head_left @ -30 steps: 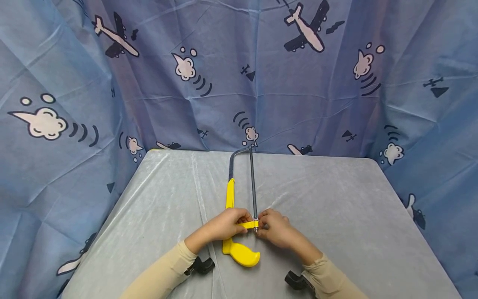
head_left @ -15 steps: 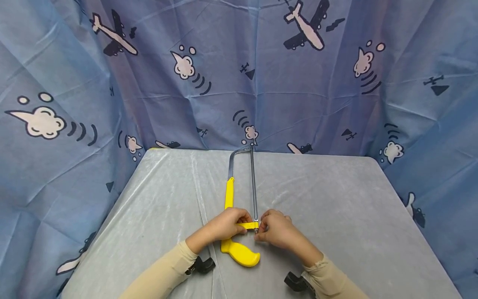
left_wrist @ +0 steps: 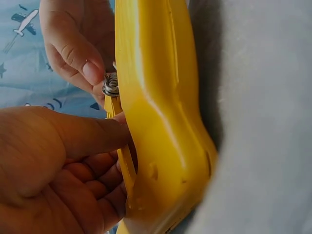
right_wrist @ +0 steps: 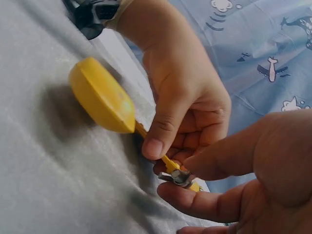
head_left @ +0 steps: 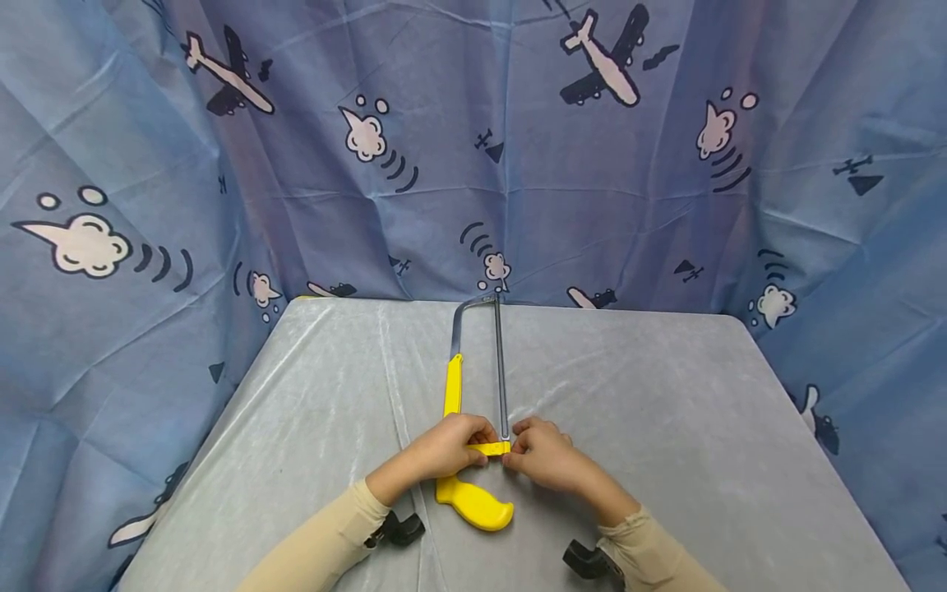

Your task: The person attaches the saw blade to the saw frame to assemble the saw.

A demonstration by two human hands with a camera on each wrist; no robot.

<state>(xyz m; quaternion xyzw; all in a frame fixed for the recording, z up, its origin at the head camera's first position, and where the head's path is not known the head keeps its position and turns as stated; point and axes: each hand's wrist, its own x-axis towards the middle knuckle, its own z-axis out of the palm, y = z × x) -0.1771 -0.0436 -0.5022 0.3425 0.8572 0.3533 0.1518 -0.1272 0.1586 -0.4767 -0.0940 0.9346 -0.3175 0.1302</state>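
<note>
A hacksaw with a yellow handle (head_left: 479,505) lies on the table, its grey blade (head_left: 501,370) pointing away from me. My left hand (head_left: 447,444) pinches the yellow crosspiece (head_left: 490,449) between frame and blade end. In the left wrist view, the left thumb lies along that crosspiece, behind the large yellow handle. My right hand (head_left: 551,456) is at the blade's near end. The right wrist view has its thumb and forefinger pinching a metal wing nut (right_wrist: 179,177) at the crosspiece's tip. A coiled spring (left_wrist: 112,82) shows there in the left wrist view.
The table (head_left: 651,395) has a grey cloth cover with creases. A blue curtain (head_left: 444,164) printed with planes and clouds hangs behind and at both sides. The saw's far end reaches almost to the table's back edge. Black wrist devices (head_left: 588,559) sit near both cuffs.
My right fingers have drawn back slightly from the blade end, then closed in again around the wing nut. My left hand and the hacksaw have stayed nearly in place.
</note>
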